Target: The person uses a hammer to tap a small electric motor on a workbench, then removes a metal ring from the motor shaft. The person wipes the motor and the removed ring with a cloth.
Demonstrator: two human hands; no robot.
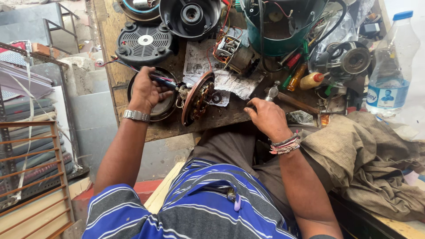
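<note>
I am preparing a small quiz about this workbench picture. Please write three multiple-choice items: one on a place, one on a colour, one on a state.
1. Where does the plastic bottle stand?
A. far right of the bench
B. far left
C. on the floor

2. What colour is the bottle's cap?
A. red
B. blue
C. green

3. What is the left hand doing?
A. lying open and flat
B. gripping a dark tool handle
C. holding the bottle

Answers: 1 A, it stands at the right edge, beyond the right hand. 2 B, the cap is blue. 3 B, the fingers curl around the handle beside the round motor part.
</note>
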